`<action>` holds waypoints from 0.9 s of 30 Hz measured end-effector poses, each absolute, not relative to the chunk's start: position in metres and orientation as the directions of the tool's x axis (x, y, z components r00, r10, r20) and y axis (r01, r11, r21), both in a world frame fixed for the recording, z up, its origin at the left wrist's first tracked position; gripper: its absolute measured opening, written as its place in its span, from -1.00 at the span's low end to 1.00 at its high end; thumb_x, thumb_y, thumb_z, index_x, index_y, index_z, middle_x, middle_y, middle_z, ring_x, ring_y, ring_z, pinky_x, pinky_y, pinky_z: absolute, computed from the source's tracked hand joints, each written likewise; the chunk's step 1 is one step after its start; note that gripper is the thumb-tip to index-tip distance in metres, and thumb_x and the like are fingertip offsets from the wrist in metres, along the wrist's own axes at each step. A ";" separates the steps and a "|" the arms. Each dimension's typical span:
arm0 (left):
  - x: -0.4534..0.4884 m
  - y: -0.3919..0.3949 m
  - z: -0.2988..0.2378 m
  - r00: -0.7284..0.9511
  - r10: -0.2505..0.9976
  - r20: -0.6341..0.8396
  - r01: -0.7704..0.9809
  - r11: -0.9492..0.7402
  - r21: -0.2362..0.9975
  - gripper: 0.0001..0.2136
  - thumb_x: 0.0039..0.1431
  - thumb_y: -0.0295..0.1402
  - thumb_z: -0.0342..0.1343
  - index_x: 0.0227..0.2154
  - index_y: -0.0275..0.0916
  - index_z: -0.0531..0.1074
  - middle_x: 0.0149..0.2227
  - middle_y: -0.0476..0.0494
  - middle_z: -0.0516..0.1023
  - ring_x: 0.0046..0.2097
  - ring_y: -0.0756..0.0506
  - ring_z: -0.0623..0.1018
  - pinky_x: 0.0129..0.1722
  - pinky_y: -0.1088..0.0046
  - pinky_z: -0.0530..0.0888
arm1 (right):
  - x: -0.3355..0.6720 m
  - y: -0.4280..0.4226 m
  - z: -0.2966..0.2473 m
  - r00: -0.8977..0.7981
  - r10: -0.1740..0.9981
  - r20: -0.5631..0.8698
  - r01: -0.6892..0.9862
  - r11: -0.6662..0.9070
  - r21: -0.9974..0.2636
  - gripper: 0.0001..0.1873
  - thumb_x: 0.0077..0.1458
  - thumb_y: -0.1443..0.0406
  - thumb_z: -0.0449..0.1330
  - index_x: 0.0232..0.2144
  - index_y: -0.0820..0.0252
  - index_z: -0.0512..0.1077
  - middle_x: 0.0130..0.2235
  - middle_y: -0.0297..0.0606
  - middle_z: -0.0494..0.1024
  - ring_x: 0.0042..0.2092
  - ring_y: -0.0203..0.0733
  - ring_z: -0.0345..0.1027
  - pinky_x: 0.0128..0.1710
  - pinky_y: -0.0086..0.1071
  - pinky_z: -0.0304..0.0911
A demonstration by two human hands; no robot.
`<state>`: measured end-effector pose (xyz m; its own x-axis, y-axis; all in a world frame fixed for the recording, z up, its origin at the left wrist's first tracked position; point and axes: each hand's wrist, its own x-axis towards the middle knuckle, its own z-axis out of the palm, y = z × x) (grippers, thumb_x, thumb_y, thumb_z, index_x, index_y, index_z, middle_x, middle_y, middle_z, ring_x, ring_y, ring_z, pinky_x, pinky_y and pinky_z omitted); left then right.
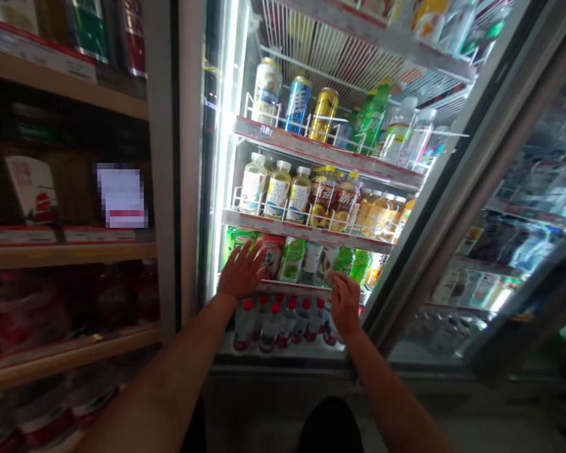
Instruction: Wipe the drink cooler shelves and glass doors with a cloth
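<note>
My left hand (240, 272) reaches into a lit drinks fridge with its fingers spread, in front of a green pack (233, 242) and a red pack (274, 255) on the low shelf. Whether its fingertips touch them I cannot tell. My right hand (345, 301) is at the right end of that shelf, its fingers curled and pinched together. Anything between those fingers is too small to make out. Between the hands stand a green-and-white pack (292, 259) and a pale container (310, 261). Green bottles (360, 265) are just behind my right hand.
Red-capped bottles (268, 330) fill the fridge floor. Above are tea bottles (277, 189) and cans (298, 104) behind wire rails. The fridge's metal door frame (453, 207) slants along the right. Wooden shelves (70, 255) of drinks stand at the left.
</note>
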<state>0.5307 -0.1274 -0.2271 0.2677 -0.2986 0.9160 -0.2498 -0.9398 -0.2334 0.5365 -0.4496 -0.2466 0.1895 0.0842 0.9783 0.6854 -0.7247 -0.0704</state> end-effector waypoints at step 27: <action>0.529 -0.128 -0.226 0.219 -0.317 0.923 -0.226 -0.937 -0.268 -0.29 0.39 -0.27 0.02 0.45 -0.14 -0.24 0.38 -0.21 0.18 0.46 -0.20 -0.04 0.42 0.11 0.00 | 0.530 -0.434 -0.251 0.180 0.245 0.953 0.722 -0.690 0.041 -0.62 0.33 0.43 0.07 0.12 0.10 0.45 -0.03 -0.13 0.55 0.03 -0.10 0.37 0.06 -0.10 0.35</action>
